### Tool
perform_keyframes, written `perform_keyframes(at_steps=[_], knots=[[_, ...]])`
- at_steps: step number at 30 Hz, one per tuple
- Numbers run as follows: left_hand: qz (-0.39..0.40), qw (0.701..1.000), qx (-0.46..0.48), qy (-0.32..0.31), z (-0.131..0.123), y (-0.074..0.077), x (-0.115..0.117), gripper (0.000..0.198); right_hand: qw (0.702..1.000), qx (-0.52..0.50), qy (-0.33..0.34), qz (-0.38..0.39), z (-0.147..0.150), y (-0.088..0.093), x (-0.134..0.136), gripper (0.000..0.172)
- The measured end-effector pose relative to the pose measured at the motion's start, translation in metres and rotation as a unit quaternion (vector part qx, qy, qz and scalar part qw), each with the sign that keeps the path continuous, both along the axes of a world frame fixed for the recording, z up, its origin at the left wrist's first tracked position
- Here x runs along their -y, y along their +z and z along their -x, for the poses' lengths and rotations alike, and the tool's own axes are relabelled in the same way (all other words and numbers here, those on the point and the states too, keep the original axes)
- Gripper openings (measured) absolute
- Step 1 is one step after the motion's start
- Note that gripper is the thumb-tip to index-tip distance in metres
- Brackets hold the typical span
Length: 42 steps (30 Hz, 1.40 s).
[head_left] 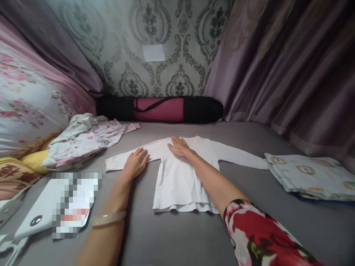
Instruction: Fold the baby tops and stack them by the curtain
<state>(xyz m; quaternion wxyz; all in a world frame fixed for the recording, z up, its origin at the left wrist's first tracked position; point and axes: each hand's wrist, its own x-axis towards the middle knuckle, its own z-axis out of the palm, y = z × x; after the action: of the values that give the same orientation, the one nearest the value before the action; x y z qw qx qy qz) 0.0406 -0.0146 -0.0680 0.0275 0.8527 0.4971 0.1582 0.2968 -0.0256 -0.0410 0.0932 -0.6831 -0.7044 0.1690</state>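
A small white long-sleeved shirt [177, 181] lies spread flat on the grey sheet [166, 244], its collar toward the wall and both sleeves stretched out sideways. My left hand [136, 162] rests flat on the shirt's left sleeve, fingers loosely apart. Across the upper chest, near the left shoulder, lies my right hand [179, 146], palm down with the fingers spread. Neither hand grips the cloth. The right sleeve's cuff reaches the edge of a folded patterned cloth [313, 171].
Left of the shirt is a pile of printed baby clothes [91, 138], beside a floral pillow [30, 103]. A white power bank [39, 210] with a cable and a blurred-out phone lie nearer me. A black and pink bag [159, 109] lines the wall; purple curtains [277, 66] hang right.
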Motion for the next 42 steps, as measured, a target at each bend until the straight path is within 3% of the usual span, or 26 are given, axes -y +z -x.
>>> perform_keyframes(at_steps=[3,6,9,14,17,20,23,26,30,34,39,42], knots=[[-0.007,1.000,0.008,-0.008,0.001,-0.001,-0.001,0.036,0.999,-0.032,-0.017,-0.006,-0.019,0.012,0.008,0.071],[-0.001,1.000,0.014,-0.013,0.000,-0.001,-0.002,0.037,0.995,0.019,-0.091,-0.044,-0.047,0.015,0.023,0.070],[0.004,1.000,0.018,-0.021,-0.001,0.000,-0.003,0.039,0.985,0.080,-0.148,-0.044,-0.074,0.006,0.038,0.070],[-0.011,0.999,0.035,-0.039,0.000,0.001,-0.005,0.041,0.984,0.097,-0.142,-0.034,-0.092,-0.012,0.043,0.068],[-0.030,0.997,0.051,-0.040,0.002,0.000,-0.004,0.042,0.989,0.030,-0.135,-0.048,-0.096,-0.011,0.042,0.068],[-0.057,0.996,0.070,-0.028,0.002,0.000,-0.002,0.043,0.978,-0.127,-0.144,-0.079,-0.105,-0.007,0.052,0.065],[-0.102,0.991,0.083,-0.023,0.001,0.003,0.003,0.042,0.941,-0.266,-0.154,-0.140,-0.112,-0.009,0.078,0.062],[-0.152,0.986,0.068,-0.016,0.000,0.007,0.009,0.039,0.920,-0.310,-0.172,-0.170,-0.116,-0.013,0.117,0.056],[-0.185,0.982,0.036,0.019,-0.003,0.012,0.016,0.036,0.930,-0.251,-0.206,-0.172,-0.115,-0.007,0.172,0.039],[-0.142,0.989,0.010,0.028,-0.006,0.013,0.025,0.029,0.969,-0.092,-0.216,-0.083,-0.110,0.009,0.221,0.017],[-0.078,0.989,0.046,0.119,-0.010,0.019,0.056,0.025,0.984,0.011,-0.178,0.004,-0.092,0.024,0.259,0.028],[-0.058,0.986,0.081,0.132,-0.013,0.025,0.084,0.029,0.985,0.021,-0.165,0.034,-0.082,0.028,0.269,0.031]])
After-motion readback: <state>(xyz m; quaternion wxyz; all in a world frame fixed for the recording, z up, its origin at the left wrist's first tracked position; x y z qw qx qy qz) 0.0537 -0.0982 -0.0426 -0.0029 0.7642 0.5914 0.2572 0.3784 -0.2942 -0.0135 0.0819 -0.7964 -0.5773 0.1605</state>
